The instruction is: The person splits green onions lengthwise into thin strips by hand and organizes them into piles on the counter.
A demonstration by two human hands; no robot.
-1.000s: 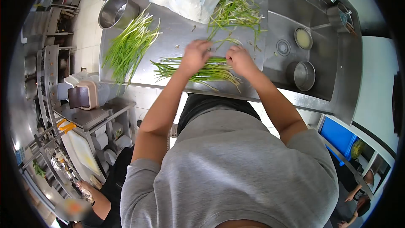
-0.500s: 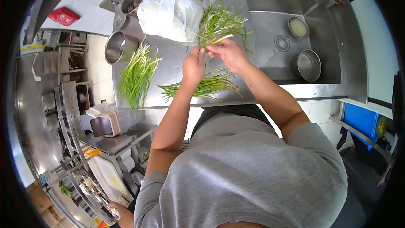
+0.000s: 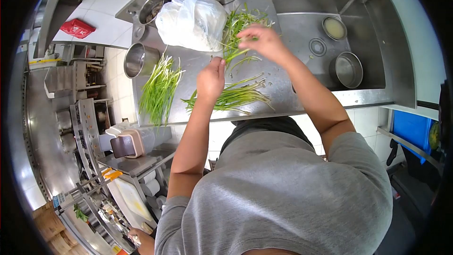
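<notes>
My left hand (image 3: 211,79) is closed in a pinch on a few scallion stalks (image 3: 230,58), whose length points up and right. My right hand (image 3: 264,42) is raised beside them, fingers curled and blurred by motion; a hint of green shows at the fingers. Behind both hands is a loose, tangled scallion heap (image 3: 243,22) on the steel counter. Below my hands lies a row of scallions (image 3: 236,97), root ends to the right. A larger green bunch (image 3: 160,89) with white ends lies to the left, over the front edge.
A white plastic bag (image 3: 191,22) stands behind my left hand, with a steel pot (image 3: 141,60) to its left. On the right is a sink (image 3: 306,28) with a bowl of pale liquid (image 3: 334,28) and a steel pot (image 3: 348,70). Another person's hand (image 3: 141,241) shows at lower left.
My right hand has come away from my left, up and to the right. My left hand keeps its pinch on the stalks, slightly lower. The whole view has shifted a little.
</notes>
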